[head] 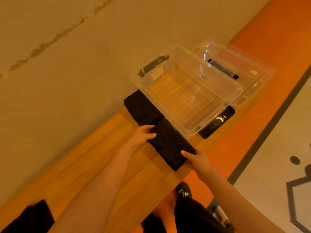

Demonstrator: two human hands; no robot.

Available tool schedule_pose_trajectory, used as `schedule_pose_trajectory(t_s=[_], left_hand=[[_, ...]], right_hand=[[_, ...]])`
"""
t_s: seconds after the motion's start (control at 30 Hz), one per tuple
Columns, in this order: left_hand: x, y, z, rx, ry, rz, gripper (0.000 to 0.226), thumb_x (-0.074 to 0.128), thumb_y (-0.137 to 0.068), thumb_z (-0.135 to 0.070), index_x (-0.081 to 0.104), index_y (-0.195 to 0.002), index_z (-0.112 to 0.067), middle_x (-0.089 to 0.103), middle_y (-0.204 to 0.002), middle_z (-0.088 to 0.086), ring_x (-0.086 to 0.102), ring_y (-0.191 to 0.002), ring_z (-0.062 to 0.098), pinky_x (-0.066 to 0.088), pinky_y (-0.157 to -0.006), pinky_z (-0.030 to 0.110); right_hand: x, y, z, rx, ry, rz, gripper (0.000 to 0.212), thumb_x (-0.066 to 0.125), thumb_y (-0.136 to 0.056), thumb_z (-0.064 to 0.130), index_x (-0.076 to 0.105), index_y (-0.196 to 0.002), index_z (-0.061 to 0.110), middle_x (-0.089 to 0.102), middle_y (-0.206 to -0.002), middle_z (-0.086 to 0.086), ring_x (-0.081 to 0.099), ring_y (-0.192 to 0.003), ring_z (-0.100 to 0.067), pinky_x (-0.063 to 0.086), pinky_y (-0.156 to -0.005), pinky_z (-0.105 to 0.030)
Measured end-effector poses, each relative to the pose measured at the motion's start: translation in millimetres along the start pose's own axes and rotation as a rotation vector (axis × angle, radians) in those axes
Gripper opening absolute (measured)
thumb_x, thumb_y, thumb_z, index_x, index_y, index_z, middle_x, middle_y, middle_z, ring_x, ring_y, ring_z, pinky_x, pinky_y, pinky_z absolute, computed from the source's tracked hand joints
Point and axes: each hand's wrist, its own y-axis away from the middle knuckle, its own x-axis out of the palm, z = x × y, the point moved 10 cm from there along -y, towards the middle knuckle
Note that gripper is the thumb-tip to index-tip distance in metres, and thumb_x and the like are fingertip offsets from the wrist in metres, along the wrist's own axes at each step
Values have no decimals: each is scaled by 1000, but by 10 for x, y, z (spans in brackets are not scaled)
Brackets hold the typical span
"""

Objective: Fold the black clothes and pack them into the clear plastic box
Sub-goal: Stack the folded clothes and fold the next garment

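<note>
A folded black garment (pixel 170 143) lies on the wooden table (pixel 104 158) just in front of the clear plastic box (pixel 186 91). My left hand (pixel 140 137) grips its far-left end, fingers curled over the edge. My right hand (pixel 197 159) holds its near-right end, thumb on top. A second folded black garment (pixel 140 105) lies against the box's left wall. The box stands open with nothing inside it.
The box's clear lid (pixel 239 71) lies behind it to the right. More black cloth (pixel 32 217) sits at the table's near-left end. A wall runs along the table's left side, an orange floor (pixel 269 47) along its right.
</note>
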Motion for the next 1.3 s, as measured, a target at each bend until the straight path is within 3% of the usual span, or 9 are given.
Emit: schedule_pose_trajectory(t_s=[0.17,0.3,0.4,0.53,0.7,0.9,1.1,1.2,1.3], left_hand=[[-111,-205,40,163,-91,-320,24,63,-85,-6,59,-109,-10,58,-120,10,54,-114,22,47,-93,32],[-139,108,-22,313,-127,-572,26,60,-89,-14,56,-115,-11,56,-111,-3,53,-110,14,43,-83,16],[-121,432,30,377,-182,-700,35,52,-94,-20,48,-128,-13,51,-124,-2,48,-118,13,43,-90,21],[303,408,471,211,-179,-547,65,53,-93,-29,20,-146,-13,27,-150,8,29,-138,21,34,-110,39],[321,212,541,111,-289,-519,65,43,-97,-31,9,-148,-10,12,-155,7,15,-143,20,16,-114,29],[-24,8,520,157,-61,-605,45,58,-90,-24,49,-131,-9,56,-128,11,54,-118,25,46,-96,37],[-210,73,479,138,239,-711,30,61,-88,-18,59,-114,-2,63,-112,13,59,-106,26,40,-77,22],[-176,333,217,367,-89,-801,35,55,-92,-20,53,-124,-7,56,-125,8,53,-115,22,42,-87,22],[349,421,-59,816,-769,-645,37,39,-91,-26,61,-118,-12,59,-125,6,54,-118,23,45,-95,35]], right_hand=[[-173,-132,20,-52,288,-156,33,61,-89,20,55,-119,6,65,-92,-6,66,-83,-24,54,-82,-42],[-216,-56,91,-68,580,-189,28,57,-90,32,59,-98,5,64,-77,-6,63,-66,-17,53,-62,-30],[-132,197,432,-413,1026,-318,19,59,-89,34,52,-80,19,53,-67,4,52,-58,-11,35,-51,-18],[393,425,544,-875,1409,-217,30,65,-81,28,65,-105,11,66,-106,-7,65,-96,-24,54,-75,-31],[648,88,404,-787,1643,-15,55,24,-94,41,34,-139,11,35,-145,-6,27,-135,-23,27,-107,-43],[720,-60,213,-634,1961,116,74,-3,-97,47,58,-125,15,55,-132,-3,51,-124,-21,46,-94,-44],[709,-35,77,-596,2018,174,70,3,-97,53,51,-132,15,50,-137,-3,47,-127,-21,43,-97,-45],[682,-12,153,-644,1984,169,67,4,-98,52,42,-136,14,46,-141,-4,42,-130,-22,42,-99,-44],[723,19,268,-696,1964,137,76,-7,-90,60,14,-145,11,15,-152,-5,13,-140,-24,14,-111,-40]])
